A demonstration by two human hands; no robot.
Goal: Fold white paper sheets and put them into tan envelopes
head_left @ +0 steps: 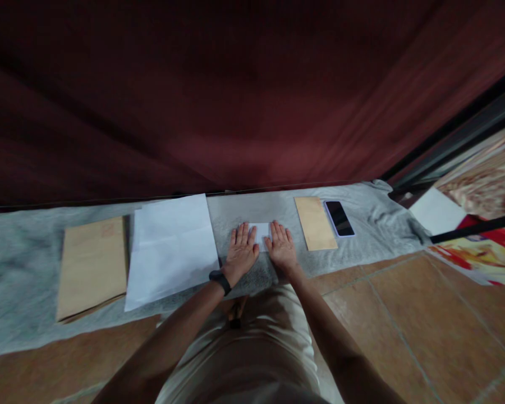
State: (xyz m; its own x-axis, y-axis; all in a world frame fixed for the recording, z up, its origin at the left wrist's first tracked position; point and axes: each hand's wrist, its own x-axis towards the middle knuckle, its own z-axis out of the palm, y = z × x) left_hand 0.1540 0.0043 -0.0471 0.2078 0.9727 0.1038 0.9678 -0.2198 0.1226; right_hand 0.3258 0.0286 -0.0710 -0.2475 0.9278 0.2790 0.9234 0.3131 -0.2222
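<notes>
left hand point(240, 251), right hand point(281, 247) flat, spread | pressing small, seemingly folded white paper point(261, 231) | grey cloth point(362, 235)

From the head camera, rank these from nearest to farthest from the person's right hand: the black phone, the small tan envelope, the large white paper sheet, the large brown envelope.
Measured from the right hand:
1. Small tan envelope, just to its right on the grey cloth.
2. Black phone, right of that envelope.
3. Large white paper sheet, to the left, past the left hand.
4. Large brown envelope, far left.
</notes>
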